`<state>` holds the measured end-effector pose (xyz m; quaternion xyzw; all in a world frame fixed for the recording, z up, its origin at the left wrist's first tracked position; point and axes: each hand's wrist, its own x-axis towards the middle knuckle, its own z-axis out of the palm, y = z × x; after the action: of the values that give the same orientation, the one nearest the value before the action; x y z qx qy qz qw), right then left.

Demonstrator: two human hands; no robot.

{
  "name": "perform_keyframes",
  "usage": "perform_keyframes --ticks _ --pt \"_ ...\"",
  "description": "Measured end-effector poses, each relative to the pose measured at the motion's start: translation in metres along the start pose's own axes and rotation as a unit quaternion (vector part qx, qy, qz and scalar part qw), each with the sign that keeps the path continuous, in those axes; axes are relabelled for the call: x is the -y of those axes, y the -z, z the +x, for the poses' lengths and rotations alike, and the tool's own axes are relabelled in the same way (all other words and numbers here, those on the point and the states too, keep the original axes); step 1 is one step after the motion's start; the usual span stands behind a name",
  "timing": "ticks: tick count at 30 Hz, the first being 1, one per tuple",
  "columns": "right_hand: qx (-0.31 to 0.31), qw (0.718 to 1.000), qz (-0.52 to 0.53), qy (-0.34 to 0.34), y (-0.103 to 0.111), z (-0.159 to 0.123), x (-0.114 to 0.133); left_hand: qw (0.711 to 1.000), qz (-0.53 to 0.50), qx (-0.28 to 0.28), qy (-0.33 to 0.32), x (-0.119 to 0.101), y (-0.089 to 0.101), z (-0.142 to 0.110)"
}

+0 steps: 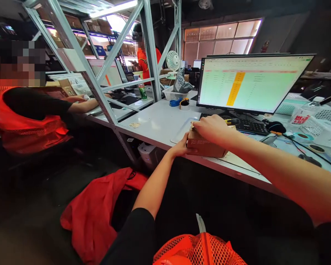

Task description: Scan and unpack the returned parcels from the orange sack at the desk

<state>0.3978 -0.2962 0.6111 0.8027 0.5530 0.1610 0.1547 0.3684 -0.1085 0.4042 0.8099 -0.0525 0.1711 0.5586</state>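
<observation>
A small brown cardboard box (208, 148) sits at the front edge of the white desk (157, 119), with print on its side. My left hand (180, 147) is closed on the box's left end, thumb up along the side. Over the box top, my right hand (213, 127) is curled around a yellow and black utility knife (232, 121). The handle's end sticks out to the right of the fist; the blade cannot be made out. Behind the box stand a keyboard (252, 127) and a monitor (253, 84) showing a spreadsheet.
Tape rolls (184, 104) and a white basket (171, 94) with a grey plastic bag lie at the back. To the right are a mouse (309, 160), cables and a plastic bag (300, 117). A metal rack post (99, 92) divides me from a seated co-worker (30, 121). Red cloth (91, 213) hangs below left.
</observation>
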Motion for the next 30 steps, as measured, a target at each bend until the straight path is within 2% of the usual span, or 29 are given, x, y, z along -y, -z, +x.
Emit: perform_keyframes --ticks 3,6,10,12,14,16,18,20,22,24,26,28,30 --pt "0.000 1.000 0.006 -0.025 -0.013 -0.012 -0.021 1.000 -0.018 0.002 -0.006 -0.003 0.000 -0.001" --pt "0.020 0.996 0.007 -0.089 -0.037 -0.038 -0.066 0.998 -0.058 0.017 -0.006 -0.003 0.000 0.000" --pt "0.068 0.978 -0.023 -0.196 -0.090 -0.092 -0.136 0.998 -0.053 0.025 -0.019 0.000 0.002 0.005" --pt "0.097 0.967 -0.004 -0.235 -0.124 -0.117 -0.156 0.999 -0.032 0.023 -0.033 -0.001 0.003 0.005" --pt "0.099 0.960 0.023 -0.259 -0.159 -0.134 -0.158 0.999 -0.009 -0.019 -0.047 -0.010 0.001 0.000" --pt "0.082 0.956 0.044 -0.279 -0.191 -0.140 -0.145 0.989 0.052 -0.115 -0.080 -0.030 -0.007 -0.009" --pt "0.059 0.952 0.068 -0.293 -0.216 -0.137 -0.127 0.953 0.168 -0.212 -0.139 -0.057 -0.021 -0.020" --pt "0.042 0.951 0.091 -0.294 -0.229 -0.129 -0.113 0.902 0.305 -0.237 -0.195 -0.084 -0.041 -0.028" --pt "0.040 0.952 0.100 -0.286 -0.228 -0.117 -0.111 0.863 0.400 -0.217 -0.217 -0.101 -0.063 -0.029" --pt "0.003 0.951 0.122 -0.283 -0.213 -0.104 -0.119 0.844 0.440 -0.220 -0.212 -0.104 -0.081 -0.022" --pt "-0.096 0.936 0.192 -0.278 -0.186 -0.088 -0.130 0.836 0.443 -0.253 -0.200 -0.097 -0.091 -0.013" --pt "-0.206 0.902 0.293 -0.242 -0.154 -0.069 -0.136 0.831 0.437 -0.288 -0.191 -0.088 -0.094 -0.004" --pt "-0.253 0.882 0.362 -0.167 -0.126 -0.048 -0.132 0.828 0.434 -0.306 -0.181 -0.082 -0.093 0.002"
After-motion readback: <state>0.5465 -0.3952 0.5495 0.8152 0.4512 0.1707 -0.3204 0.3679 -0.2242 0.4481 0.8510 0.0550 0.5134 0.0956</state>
